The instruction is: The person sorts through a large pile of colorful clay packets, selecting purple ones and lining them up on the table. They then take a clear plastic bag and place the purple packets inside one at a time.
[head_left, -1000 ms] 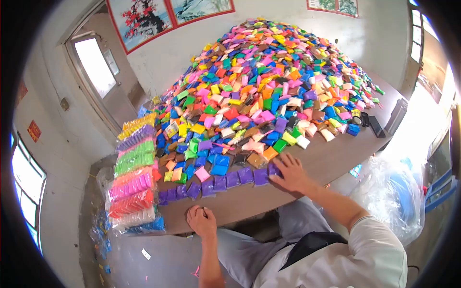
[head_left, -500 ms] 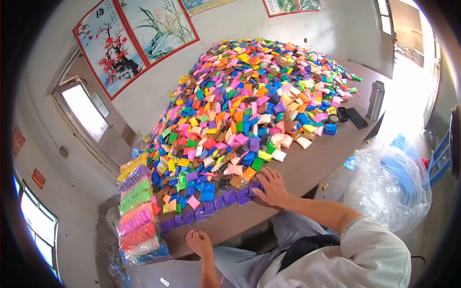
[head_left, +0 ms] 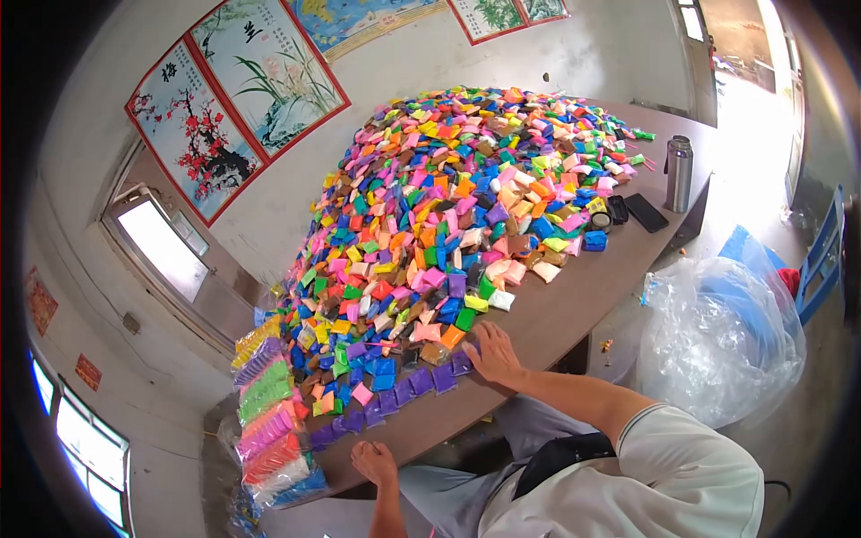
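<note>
A row of purple packets (head_left: 421, 381) runs along the near edge of the brown table (head_left: 547, 309). At the right end of that row lies my right hand (head_left: 493, 354), fingers spread and fingertips by the last purple packet. My left hand (head_left: 374, 463) rests at the table's edge, below the row's left part, its fingers curled; what they hold, if anything, is hidden. A large heap of small coloured packets (head_left: 430, 206) rises behind the row. To the left, packets sorted by colour (head_left: 269, 430) stand in stacked rows with clear plastic round them.
A steel flask (head_left: 679, 175), a black phone (head_left: 646, 212) and a round dark container (head_left: 600, 221) stand at the table's right. A clear plastic bag (head_left: 717, 341) lies beyond the right edge, near a blue chair (head_left: 821, 260). Framed posters (head_left: 269, 81) hang on the wall.
The camera view has shifted, so the whole scene sits differently. My right hand stays at the row's right end, with its fingers somewhat more spread. My left hand remains at the edge.
</note>
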Action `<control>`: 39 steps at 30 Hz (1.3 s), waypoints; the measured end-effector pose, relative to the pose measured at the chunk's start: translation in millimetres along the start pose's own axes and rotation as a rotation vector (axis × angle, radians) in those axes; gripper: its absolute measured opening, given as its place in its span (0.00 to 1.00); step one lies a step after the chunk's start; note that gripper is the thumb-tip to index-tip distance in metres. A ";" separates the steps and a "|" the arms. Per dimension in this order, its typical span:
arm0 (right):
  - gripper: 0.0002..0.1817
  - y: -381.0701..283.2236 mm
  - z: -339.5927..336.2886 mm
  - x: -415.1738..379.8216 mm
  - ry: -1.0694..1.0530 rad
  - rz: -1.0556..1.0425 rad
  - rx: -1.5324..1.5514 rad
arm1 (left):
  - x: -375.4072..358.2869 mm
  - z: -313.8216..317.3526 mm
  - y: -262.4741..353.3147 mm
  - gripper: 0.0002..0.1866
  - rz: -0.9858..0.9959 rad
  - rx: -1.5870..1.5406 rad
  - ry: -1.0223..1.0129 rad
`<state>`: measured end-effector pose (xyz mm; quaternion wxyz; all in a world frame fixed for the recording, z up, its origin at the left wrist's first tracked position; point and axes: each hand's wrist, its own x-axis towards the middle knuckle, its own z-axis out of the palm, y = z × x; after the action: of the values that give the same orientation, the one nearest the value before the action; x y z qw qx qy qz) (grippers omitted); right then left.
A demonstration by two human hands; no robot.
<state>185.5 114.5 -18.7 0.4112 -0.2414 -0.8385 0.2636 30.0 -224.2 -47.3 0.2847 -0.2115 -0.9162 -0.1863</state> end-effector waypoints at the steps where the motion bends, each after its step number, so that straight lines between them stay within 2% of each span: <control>1: 0.28 0.3 1.8 -0.2 0.032 -0.018 -0.003 | -1.2 0.4 -2.1 0.09 0.003 0.005 -0.016; 3: 0.27 1.7 4.7 1.0 0.092 -0.054 -0.014 | -1.6 0.2 -3.0 0.10 0.014 0.010 -0.021; 18: 0.28 1.9 11.3 -1.9 0.169 -0.125 -0.116 | -0.1 -0.1 -0.6 0.13 0.003 0.006 -0.012; 21: 0.29 -7.6 -0.5 -3.7 0.013 -0.037 -0.092 | -0.6 -4.4 1.7 0.13 0.013 0.025 -0.010; 27: 0.27 -2.0 6.1 -2.7 0.073 0.003 -0.058 | -0.5 0.3 0.9 0.12 0.026 0.020 0.004; 36: 0.26 -0.5 3.7 3.5 -0.002 0.020 -0.036 | 7.6 -3.6 1.5 0.13 0.028 0.066 -0.031; 39: 0.25 7.9 16.3 -3.4 0.203 -0.089 -0.031 | -10.5 2.9 -9.4 0.12 0.017 0.021 -0.023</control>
<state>175.6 114.3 -34.2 0.5014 -0.2360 -0.8064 0.2062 31.9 -233.7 -57.9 0.2779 -0.2184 -0.9196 -0.1717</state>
